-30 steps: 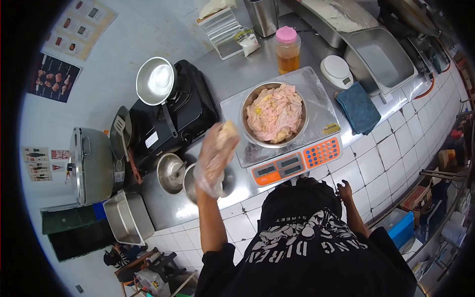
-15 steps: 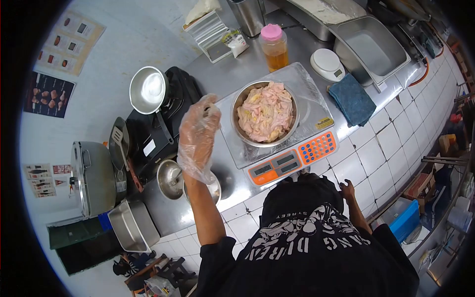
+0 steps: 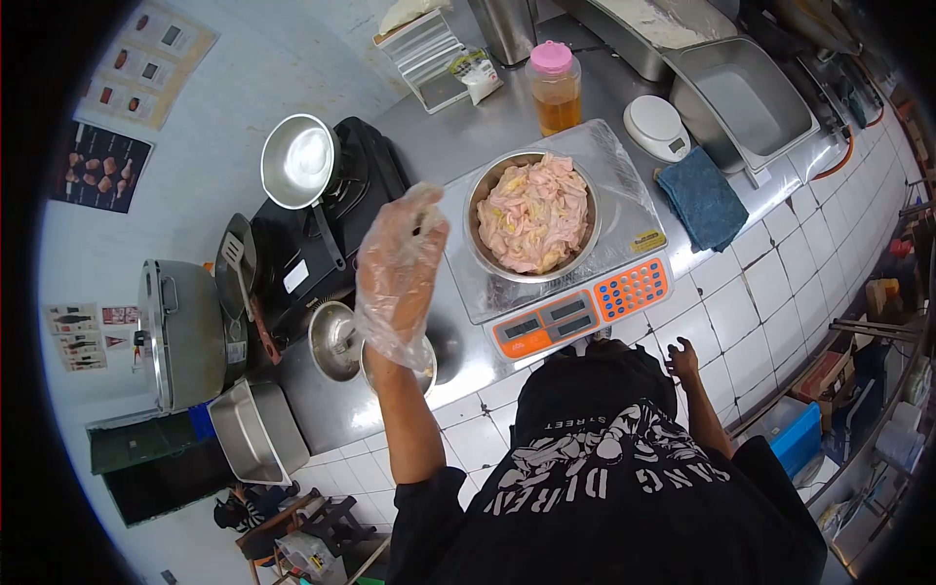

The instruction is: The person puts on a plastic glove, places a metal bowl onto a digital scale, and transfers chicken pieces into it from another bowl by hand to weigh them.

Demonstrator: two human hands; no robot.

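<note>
My left hand (image 3: 402,268), in a clear plastic glove, is raised just left of the scale. Its fingers are curled together with a small dark gap showing; whether anything sits in them I cannot make out. Nearest to it is a round steel bowl (image 3: 473,239) filled with raw, pale pink and yellowish pieces that look like chicken skin (image 3: 536,213). The bowl stands on a plastic-covered digital scale (image 3: 634,195) with an orange keypad panel (image 3: 585,307). My right hand (image 3: 682,359) hangs bare at my side over the floor, fingers apart, holding nothing.
Two steel bowls (image 3: 333,341) lie beneath my left forearm. Behind them are a stove (image 3: 366,166) with a saucepan (image 3: 297,161) and a frying pan (image 3: 234,263). At the back stand a pink-lidded jar (image 3: 556,88), a small white scale (image 3: 655,127), a blue cloth (image 3: 702,200) and steel trays (image 3: 746,97).
The view has shifted slightly, so the scale and bowl appear a little to the right. My left hand stays raised beside the bowl. The fingers of my right hand have spread somewhat.
</note>
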